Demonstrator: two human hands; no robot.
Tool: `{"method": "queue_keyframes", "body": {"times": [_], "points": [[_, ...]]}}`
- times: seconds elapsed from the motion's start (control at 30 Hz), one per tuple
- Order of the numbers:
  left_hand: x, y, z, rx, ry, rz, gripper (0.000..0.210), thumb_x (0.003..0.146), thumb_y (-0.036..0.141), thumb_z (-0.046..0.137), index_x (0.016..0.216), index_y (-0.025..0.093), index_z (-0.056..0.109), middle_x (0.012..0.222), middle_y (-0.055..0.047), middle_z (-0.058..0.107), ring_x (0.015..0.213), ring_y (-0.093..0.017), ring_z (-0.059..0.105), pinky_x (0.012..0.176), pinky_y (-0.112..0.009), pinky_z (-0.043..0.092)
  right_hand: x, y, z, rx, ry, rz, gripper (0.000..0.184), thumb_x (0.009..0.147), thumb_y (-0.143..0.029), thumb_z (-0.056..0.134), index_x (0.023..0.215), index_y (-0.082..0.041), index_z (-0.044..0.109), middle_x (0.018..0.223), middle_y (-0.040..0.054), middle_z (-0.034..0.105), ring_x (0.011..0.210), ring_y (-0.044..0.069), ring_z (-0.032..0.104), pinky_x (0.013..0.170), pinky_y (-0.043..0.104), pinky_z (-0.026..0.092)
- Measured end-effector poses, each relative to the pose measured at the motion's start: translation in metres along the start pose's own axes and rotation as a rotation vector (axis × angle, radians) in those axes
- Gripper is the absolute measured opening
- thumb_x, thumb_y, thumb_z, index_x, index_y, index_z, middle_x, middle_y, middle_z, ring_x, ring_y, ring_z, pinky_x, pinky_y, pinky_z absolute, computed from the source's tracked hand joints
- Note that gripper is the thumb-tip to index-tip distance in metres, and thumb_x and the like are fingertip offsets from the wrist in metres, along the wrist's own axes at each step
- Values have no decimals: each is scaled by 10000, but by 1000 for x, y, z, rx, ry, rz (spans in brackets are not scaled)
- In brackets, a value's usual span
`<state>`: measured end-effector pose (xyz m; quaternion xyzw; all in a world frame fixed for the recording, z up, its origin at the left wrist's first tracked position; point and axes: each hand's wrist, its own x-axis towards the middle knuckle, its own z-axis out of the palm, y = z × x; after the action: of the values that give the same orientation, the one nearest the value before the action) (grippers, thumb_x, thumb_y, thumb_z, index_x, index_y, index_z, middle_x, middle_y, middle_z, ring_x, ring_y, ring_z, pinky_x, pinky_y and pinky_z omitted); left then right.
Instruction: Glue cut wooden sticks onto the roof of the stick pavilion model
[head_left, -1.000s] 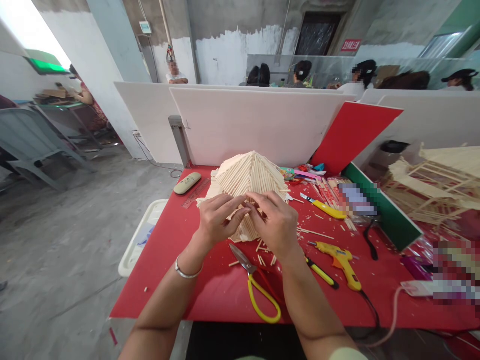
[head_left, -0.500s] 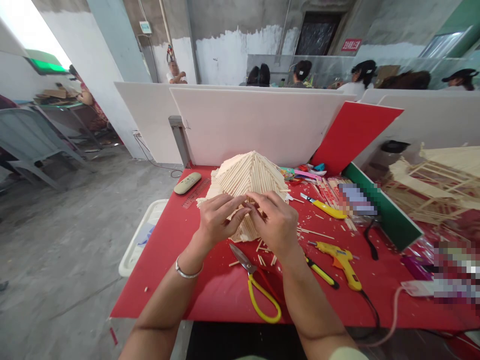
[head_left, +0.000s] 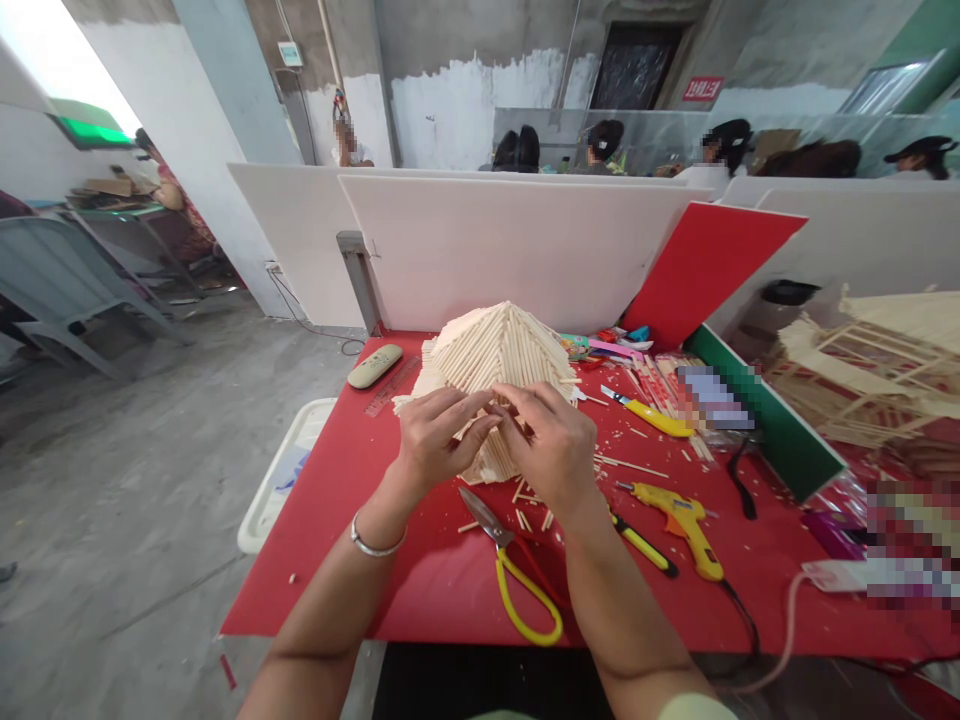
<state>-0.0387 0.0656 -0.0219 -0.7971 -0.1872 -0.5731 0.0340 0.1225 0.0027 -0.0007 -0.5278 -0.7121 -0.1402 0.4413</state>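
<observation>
A model roof of pale wooden sticks (head_left: pixel 502 345) stands on the red table (head_left: pixel 330 560). Over its near side, my left hand (head_left: pixel 442 430) and my right hand (head_left: pixel 551 440) meet fingertip to fingertip. Both are closed in a pinch; whatever lies between the fingers is too small or hidden to make out. Below them, scissors (head_left: pixel 517 570) with yellow handles lie with the blades pointing at the model. Cut stick pieces (head_left: pixel 523 520) are scattered between the scissors and my right hand.
Right of my hands lie a yellow glue gun (head_left: pixel 679 520), a black-and-yellow cutter (head_left: pixel 643 545) and a yellow knife (head_left: pixel 649 415). An eyeglass case (head_left: pixel 375 366) and a clear ruler (head_left: pixel 391 385) are on the left. A white board (head_left: pixel 525 250) rises behind; a green board (head_left: pixel 765 420) stands right.
My hands, the model and the tools keep the same places. In the background, a person beyond the white board has shifted an arm slightly.
</observation>
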Motion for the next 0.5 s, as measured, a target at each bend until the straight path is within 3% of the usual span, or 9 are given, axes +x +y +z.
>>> {"method": "queue_keyframes", "body": {"times": [0.5], "points": [[1,0,0,3,4,6,202,889,244,694,1083,185,700,729,-13,701,605,-107,593,564,-240,428,-1,1,0,-2,-2,-4,234,974,-286,587,1175,-235,696,907,18,696,770,120,638,725,241,475]]}}
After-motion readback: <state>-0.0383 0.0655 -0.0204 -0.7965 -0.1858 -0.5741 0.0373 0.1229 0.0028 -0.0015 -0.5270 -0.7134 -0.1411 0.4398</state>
